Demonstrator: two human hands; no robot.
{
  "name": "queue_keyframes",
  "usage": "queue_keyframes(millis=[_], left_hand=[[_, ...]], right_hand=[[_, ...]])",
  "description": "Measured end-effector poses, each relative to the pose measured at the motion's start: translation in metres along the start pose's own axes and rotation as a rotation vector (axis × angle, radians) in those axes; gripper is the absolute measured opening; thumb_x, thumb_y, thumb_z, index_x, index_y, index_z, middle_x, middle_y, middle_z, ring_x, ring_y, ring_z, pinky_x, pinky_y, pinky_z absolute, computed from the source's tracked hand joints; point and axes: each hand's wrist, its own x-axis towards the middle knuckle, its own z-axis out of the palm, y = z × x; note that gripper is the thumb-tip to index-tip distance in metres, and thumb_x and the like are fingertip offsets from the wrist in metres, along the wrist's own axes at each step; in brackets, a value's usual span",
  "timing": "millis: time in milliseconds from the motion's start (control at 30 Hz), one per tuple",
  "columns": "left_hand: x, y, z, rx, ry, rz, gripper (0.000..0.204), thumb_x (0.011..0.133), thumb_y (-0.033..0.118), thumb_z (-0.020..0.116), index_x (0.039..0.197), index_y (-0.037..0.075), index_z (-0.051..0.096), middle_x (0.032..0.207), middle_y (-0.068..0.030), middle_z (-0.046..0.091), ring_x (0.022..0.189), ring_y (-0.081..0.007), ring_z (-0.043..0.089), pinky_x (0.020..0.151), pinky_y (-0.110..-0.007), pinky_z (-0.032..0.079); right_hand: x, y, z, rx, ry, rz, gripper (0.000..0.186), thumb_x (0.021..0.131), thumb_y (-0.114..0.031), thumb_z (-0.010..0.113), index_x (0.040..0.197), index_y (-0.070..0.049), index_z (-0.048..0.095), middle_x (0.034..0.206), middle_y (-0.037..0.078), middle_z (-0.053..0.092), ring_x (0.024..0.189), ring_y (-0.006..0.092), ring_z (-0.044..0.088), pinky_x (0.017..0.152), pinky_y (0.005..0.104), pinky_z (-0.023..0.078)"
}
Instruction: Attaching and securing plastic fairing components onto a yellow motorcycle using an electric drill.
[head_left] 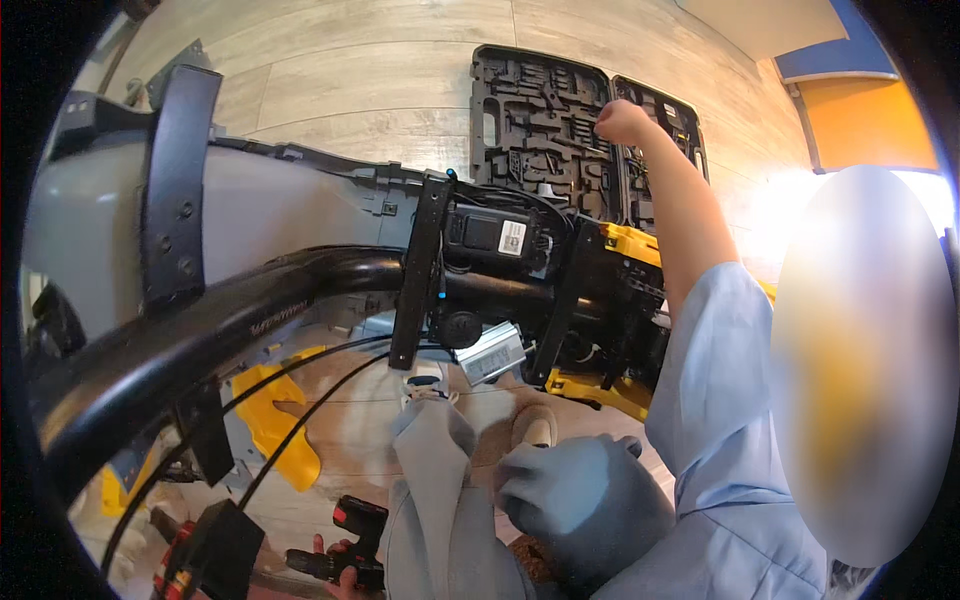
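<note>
At the lower edge, my left hand (345, 578) is closed around a black and red cordless drill (362, 520), left of my grey-trousered legs (435, 480); part of the hand is cropped or hidden. A partly disassembled vehicle frame lies above it, with a thick black tube (200, 350), black cross brackets (420, 280), cables, a silver box (488, 352) and yellow panels (625, 240). A black box (215, 550) with red parts beside it is left of the drill. My right hand is not in view.
A co-worker in a light blue shirt (720, 400) is at the right, reaching with a hand (622, 122) over an open black tool case (530, 120) on the wood-look floor (350, 70). Loose yellow panels (295, 450) lie below the frame. An orange and blue structure (865, 125) stands at upper right.
</note>
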Motion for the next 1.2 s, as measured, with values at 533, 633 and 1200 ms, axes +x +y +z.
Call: queue_keyframes(millis=[533,633,1200], left_hand=[[0.054,0.017,0.035,0.114,0.068,-0.148,0.077,0.087,0.013,0.07,0.155,0.006,0.033,0.112,-0.0121,0.063,0.113,-0.026,0.058,0.101,-0.047,0.046],[0.057,0.018,0.036,0.132,0.067,-0.147,0.078,0.087,0.011,0.071,0.155,0.006,0.032,0.112,-0.0125,0.063,0.113,-0.0261,0.058,0.1,-0.047,0.046],[0.067,0.008,0.017,-0.264,0.169,-0.367,0.087,0.082,0.007,0.075,0.155,0.0,0.029,0.112,-0.0146,0.065,0.105,-0.0268,0.06,0.094,-0.046,0.046]], right_hand=[[0.021,0.034,0.133,-0.173,-0.279,-0.069,0.039,0.067,-0.024,0.08,0.101,-0.006,0.074,0.101,0.017,0.073,0.097,0.0331,0.07,0.086,0.0403,0.056],[0.01,0.023,0.147,-0.046,-0.131,0.028,0.043,0.068,-0.013,0.077,0.108,-0.002,0.069,0.108,0.02,0.071,0.105,0.0345,0.068,0.091,0.0395,0.055],[0.046,0.01,0.116,-0.203,-0.188,0.016,0.021,0.081,-0.017,0.067,0.097,-0.006,0.075,0.101,0.021,0.072,0.1,0.0389,0.069,0.084,0.0452,0.057]])
